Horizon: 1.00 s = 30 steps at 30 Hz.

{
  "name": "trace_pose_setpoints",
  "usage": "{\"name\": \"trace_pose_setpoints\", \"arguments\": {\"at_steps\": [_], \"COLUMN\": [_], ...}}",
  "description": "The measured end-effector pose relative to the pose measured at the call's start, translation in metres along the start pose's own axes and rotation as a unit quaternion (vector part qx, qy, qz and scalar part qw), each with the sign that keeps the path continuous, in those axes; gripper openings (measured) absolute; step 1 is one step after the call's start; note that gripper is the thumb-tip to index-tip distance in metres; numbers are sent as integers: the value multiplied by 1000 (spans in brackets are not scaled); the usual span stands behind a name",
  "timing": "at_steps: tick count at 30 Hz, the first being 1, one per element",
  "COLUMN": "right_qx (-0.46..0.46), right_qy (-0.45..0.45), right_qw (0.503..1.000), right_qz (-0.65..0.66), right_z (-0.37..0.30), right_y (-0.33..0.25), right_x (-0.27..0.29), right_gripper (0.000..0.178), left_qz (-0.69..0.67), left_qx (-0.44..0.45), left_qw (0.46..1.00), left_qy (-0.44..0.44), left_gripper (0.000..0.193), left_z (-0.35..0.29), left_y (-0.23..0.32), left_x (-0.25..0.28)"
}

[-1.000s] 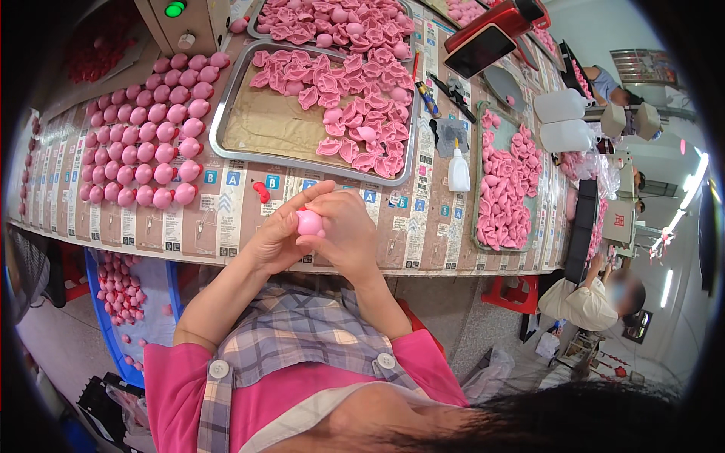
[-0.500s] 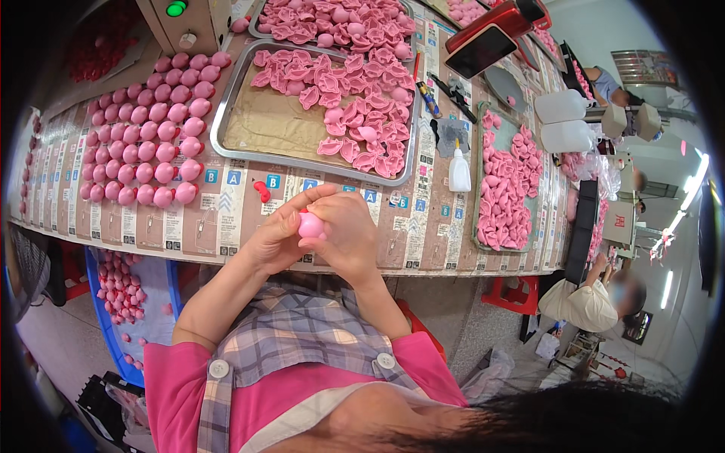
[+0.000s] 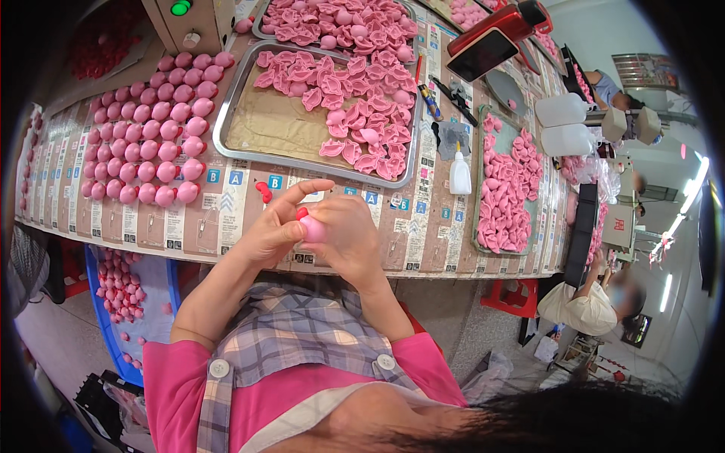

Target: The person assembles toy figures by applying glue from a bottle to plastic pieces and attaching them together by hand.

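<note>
Over the table's front edge, both my hands meet around a small pink ball [image 3: 312,230] with a red tip on its upper left. My right hand [image 3: 349,235] is closed on the ball, its fingers curled around the far side. My left hand [image 3: 273,232] presses its thumb at the red tip, with the index finger stretched out above. A loose red piece [image 3: 263,192] lies on the table just beyond my left hand. Past that stands a metal tray [image 3: 264,151] partly filled with pink rubbery shells [image 3: 362,98].
Rows of pink balls [image 3: 143,136] stand at left, beside a machine with a green light [image 3: 180,8]. To the right are a white squeeze bottle [image 3: 459,175], a green tray of pink shells [image 3: 504,196], and a phone [image 3: 483,54]. A blue bin [image 3: 113,332] sits below left.
The pink ball has turned in my hands, so its red tip now shows. My left index finger has lifted away and straightened.
</note>
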State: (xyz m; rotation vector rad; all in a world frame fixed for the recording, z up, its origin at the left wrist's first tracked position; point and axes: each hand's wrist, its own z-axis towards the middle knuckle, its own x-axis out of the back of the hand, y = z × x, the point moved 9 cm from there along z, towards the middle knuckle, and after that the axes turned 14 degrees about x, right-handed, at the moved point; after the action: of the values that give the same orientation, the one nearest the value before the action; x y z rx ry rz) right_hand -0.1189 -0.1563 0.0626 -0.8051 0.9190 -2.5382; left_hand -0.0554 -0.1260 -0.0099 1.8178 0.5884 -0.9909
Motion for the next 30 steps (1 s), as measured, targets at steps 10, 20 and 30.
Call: {"name": "trace_pose_setpoints", "arguments": {"at_steps": [10,20,30], "right_qx": [33,26,34], "right_qy": [-40,-51,-74], "right_qw": [999,998,996], "right_qz": [9,-21,-25], "right_z": [1,3,9], "right_y": [-9,-5,-4], "right_x": [-2,-2,0], "right_gripper": [34,31,29], "left_qz": [2,-53,-69], "left_qx": [24,40,55], "left_qw": [1000,998,996], "left_qy": [-7,-14,-18], "left_gripper": [82,78,72], "left_z": [1,5,6], "left_y": [-8,-20,-22], "left_x": [-1,2,3]}}
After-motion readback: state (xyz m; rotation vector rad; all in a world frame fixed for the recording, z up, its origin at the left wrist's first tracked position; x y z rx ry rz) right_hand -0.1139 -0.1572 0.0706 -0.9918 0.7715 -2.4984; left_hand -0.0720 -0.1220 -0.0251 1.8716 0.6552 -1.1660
